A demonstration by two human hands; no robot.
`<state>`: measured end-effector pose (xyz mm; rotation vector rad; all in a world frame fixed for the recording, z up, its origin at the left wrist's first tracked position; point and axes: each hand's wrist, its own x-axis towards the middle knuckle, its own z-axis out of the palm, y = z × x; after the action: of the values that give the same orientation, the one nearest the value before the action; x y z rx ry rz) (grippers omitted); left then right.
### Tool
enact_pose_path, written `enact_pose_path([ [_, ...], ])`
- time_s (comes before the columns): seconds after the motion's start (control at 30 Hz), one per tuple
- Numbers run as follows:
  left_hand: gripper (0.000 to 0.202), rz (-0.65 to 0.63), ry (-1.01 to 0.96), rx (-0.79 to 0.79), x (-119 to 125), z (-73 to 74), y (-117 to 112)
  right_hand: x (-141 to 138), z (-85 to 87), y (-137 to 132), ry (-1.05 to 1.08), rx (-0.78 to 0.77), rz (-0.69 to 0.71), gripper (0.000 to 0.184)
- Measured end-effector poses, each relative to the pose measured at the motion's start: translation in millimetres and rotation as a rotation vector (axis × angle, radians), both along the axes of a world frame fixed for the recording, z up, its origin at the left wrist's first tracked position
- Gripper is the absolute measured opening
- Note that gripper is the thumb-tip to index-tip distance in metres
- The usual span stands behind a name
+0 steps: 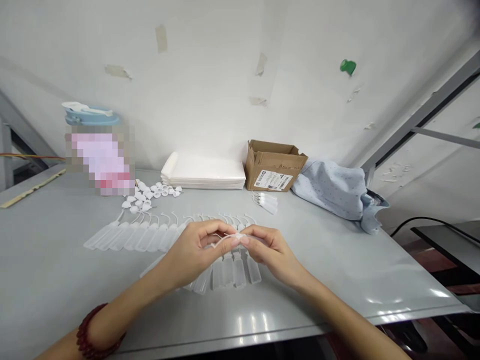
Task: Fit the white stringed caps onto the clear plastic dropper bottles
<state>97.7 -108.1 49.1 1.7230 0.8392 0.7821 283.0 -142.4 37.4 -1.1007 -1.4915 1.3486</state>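
My left hand (202,245) and my right hand (272,250) meet fingertip to fingertip above the table. Both pinch a small whitish strap (238,235), whose exact shape the fingers mostly hide. Beneath them lies a front row of translucent flat plastic sleeves (240,270), partly covered by my hands. Another row of similar translucent sleeves (138,236), each with a thin curved strap, runs along the left behind my left hand. Small white caps (140,196) lie in a loose heap at the back left.
Against the wall stand a stack of white sheets or bags (204,172) and an open cardboard box (275,167). A few more sleeves (267,202) lie before the box. A light blue cloth (332,190) sits at the right. A blue-lidded container (92,116) stands back left, its front blurred.
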Motion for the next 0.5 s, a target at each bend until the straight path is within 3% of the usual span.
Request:
enact_pose_path([
  [0.23, 0.014, -0.045, 0.027, 0.271, -1.9, 0.8, 1.8, -1.6, 1.7, 4.4, 0.115, -0.165, 0.051, 0.030],
  [0.5, 0.035, -0.095, 0.200, -0.008, -5.0, 2.2, 2.6, -0.5, 2.6, 0.7, -0.136, 0.024, 0.014, 0.032],
])
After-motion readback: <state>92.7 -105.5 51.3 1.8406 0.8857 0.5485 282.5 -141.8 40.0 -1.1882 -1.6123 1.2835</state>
